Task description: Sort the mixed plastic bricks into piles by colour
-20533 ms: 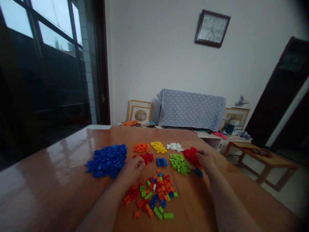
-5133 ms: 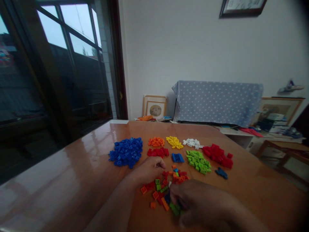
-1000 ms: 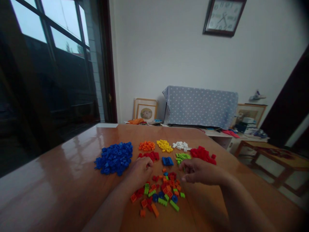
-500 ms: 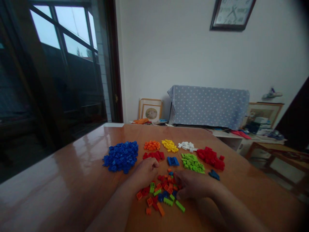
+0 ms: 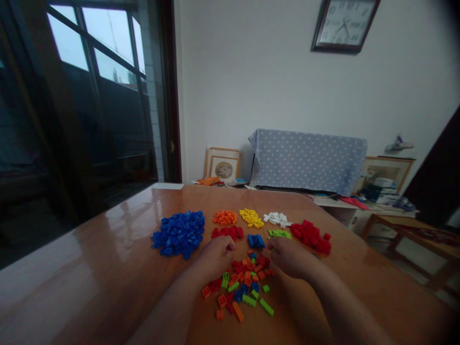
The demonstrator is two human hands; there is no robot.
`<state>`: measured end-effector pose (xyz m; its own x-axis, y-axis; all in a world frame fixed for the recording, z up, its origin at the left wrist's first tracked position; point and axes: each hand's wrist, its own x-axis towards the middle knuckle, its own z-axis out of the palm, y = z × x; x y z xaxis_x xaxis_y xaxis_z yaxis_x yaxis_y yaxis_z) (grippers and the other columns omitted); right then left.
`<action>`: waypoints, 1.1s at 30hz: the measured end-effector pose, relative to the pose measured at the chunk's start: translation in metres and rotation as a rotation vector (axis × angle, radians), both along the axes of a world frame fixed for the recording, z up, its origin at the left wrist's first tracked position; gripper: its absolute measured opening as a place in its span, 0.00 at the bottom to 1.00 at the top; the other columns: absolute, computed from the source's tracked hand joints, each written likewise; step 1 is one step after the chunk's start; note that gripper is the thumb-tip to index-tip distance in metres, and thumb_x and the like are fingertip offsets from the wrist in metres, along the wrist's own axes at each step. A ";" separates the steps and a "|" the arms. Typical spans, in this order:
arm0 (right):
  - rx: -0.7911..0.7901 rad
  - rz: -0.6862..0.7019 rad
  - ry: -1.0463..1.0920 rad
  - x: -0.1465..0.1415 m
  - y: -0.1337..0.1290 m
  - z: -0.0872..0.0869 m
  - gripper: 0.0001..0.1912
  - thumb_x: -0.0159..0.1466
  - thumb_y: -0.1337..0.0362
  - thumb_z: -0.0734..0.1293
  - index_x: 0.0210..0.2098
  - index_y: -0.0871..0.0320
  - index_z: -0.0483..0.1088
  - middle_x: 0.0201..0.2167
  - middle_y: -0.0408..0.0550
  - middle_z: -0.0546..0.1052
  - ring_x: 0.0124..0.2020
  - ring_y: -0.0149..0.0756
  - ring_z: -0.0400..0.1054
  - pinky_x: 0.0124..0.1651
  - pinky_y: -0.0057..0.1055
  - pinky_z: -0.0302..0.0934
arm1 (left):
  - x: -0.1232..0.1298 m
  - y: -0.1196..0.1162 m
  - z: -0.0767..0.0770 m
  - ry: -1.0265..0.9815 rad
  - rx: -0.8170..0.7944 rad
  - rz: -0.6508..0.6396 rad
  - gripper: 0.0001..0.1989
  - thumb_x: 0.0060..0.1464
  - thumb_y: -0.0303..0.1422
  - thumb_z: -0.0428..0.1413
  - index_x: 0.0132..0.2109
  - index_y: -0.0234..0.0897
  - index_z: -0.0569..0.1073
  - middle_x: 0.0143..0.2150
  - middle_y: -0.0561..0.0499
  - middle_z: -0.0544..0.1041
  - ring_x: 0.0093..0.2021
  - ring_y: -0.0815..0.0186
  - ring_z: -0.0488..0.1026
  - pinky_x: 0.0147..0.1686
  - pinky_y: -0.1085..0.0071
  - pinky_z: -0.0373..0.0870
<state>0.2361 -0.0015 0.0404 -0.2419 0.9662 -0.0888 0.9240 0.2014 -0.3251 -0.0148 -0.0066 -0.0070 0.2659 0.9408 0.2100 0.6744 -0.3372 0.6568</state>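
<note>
A loose pile of mixed red, orange, green and blue bricks (image 5: 242, 282) lies on the table between my forearms. My left hand (image 5: 222, 249) is closed just below the red bricks (image 5: 228, 233); whatever its fingers hold is hidden. My right hand (image 5: 283, 254) has its fingers drawn together to the right of the small blue stack (image 5: 256, 240), in front of the light green bricks (image 5: 279, 234), most of which it covers. Anything in its fingers is too small to make out.
Farther back on the wooden table (image 5: 118, 249) lie a big blue pile (image 5: 179, 233), orange bricks (image 5: 224, 217), yellow bricks (image 5: 251, 218) and white bricks (image 5: 276, 219). Another red pile (image 5: 311, 236) is at the right.
My right hand has moved up and away from the mixed pile to the light green bricks, and its fingers have drawn together. My left hand has stayed nearly in place. The view has shifted slightly.
</note>
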 end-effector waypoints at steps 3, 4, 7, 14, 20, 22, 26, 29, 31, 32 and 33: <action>-0.086 -0.043 -0.012 -0.009 -0.002 -0.015 0.09 0.61 0.68 0.61 0.30 0.58 0.73 0.31 0.51 0.77 0.30 0.35 0.66 0.30 0.28 0.49 | -0.001 0.000 -0.001 -0.003 -0.024 0.004 0.09 0.51 0.26 0.51 0.38 0.37 0.73 0.35 0.53 0.75 0.35 0.67 0.68 0.30 0.75 0.56; -0.089 -0.032 -0.005 -0.010 -0.003 -0.020 0.09 0.61 0.69 0.61 0.31 0.58 0.73 0.32 0.50 0.77 0.30 0.35 0.66 0.31 0.28 0.49 | -0.001 0.000 -0.002 -0.006 -0.030 0.011 0.09 0.50 0.26 0.50 0.39 0.37 0.73 0.35 0.53 0.75 0.34 0.67 0.68 0.29 0.75 0.56; -0.024 0.099 0.074 -0.011 -0.003 -0.035 0.12 0.59 0.72 0.61 0.37 0.57 0.74 0.38 0.49 0.77 0.37 0.36 0.68 0.37 0.27 0.54 | -0.002 0.002 -0.007 -0.009 -0.046 0.023 0.10 0.50 0.25 0.50 0.39 0.38 0.73 0.35 0.53 0.75 0.33 0.68 0.68 0.28 0.75 0.55; 0.120 0.146 0.171 -0.015 0.002 -0.045 0.14 0.68 0.63 0.58 0.43 0.55 0.74 0.43 0.50 0.75 0.43 0.38 0.69 0.46 0.29 0.58 | -0.003 0.006 -0.015 0.004 -0.039 0.050 0.11 0.50 0.24 0.50 0.39 0.37 0.73 0.35 0.53 0.75 0.32 0.69 0.68 0.26 0.76 0.53; 0.072 0.155 0.042 -0.024 0.001 -0.044 0.20 0.68 0.64 0.58 0.57 0.50 0.69 0.51 0.52 0.76 0.49 0.41 0.70 0.48 0.31 0.57 | -0.003 0.004 -0.013 0.020 -0.039 0.021 0.10 0.51 0.24 0.50 0.39 0.38 0.73 0.35 0.53 0.75 0.33 0.68 0.68 0.28 0.76 0.54; 0.068 0.183 0.036 -0.026 0.000 -0.047 0.22 0.67 0.65 0.58 0.59 0.48 0.68 0.53 0.52 0.75 0.50 0.42 0.71 0.49 0.32 0.58 | -0.003 0.004 -0.013 0.019 -0.026 0.023 0.10 0.51 0.24 0.50 0.39 0.38 0.73 0.36 0.53 0.75 0.34 0.68 0.69 0.28 0.75 0.55; 0.074 0.199 0.098 -0.027 -0.001 -0.049 0.22 0.68 0.65 0.56 0.59 0.47 0.68 0.52 0.50 0.77 0.50 0.42 0.71 0.47 0.31 0.59 | -0.003 0.005 -0.014 0.008 0.001 0.025 0.12 0.50 0.23 0.49 0.39 0.39 0.73 0.36 0.53 0.75 0.35 0.68 0.69 0.29 0.76 0.56; 0.071 0.144 0.061 -0.027 0.000 -0.048 0.23 0.68 0.63 0.56 0.60 0.49 0.66 0.50 0.52 0.78 0.48 0.44 0.72 0.45 0.33 0.59 | -0.003 0.006 -0.016 0.015 -0.002 0.026 0.12 0.50 0.23 0.48 0.39 0.38 0.72 0.36 0.53 0.75 0.35 0.68 0.69 0.29 0.76 0.57; 0.049 0.127 0.018 -0.027 0.000 -0.047 0.24 0.67 0.64 0.58 0.61 0.48 0.65 0.49 0.53 0.78 0.48 0.45 0.72 0.44 0.34 0.59 | -0.003 0.006 -0.016 0.022 0.009 0.031 0.11 0.51 0.23 0.49 0.39 0.38 0.72 0.37 0.52 0.75 0.35 0.68 0.69 0.30 0.76 0.57; 0.037 0.130 0.017 -0.027 0.000 -0.048 0.24 0.67 0.64 0.58 0.61 0.47 0.65 0.49 0.52 0.78 0.48 0.45 0.73 0.44 0.34 0.58 | -0.004 0.006 -0.016 0.023 0.014 0.032 0.11 0.51 0.23 0.49 0.39 0.38 0.73 0.37 0.52 0.75 0.36 0.68 0.69 0.31 0.76 0.57; 0.024 0.143 0.035 -0.027 0.000 -0.048 0.24 0.66 0.65 0.57 0.60 0.46 0.66 0.49 0.51 0.78 0.47 0.44 0.73 0.44 0.33 0.58 | -0.004 0.006 -0.015 0.022 0.017 0.035 0.11 0.51 0.23 0.49 0.39 0.38 0.73 0.37 0.52 0.75 0.36 0.68 0.69 0.31 0.76 0.58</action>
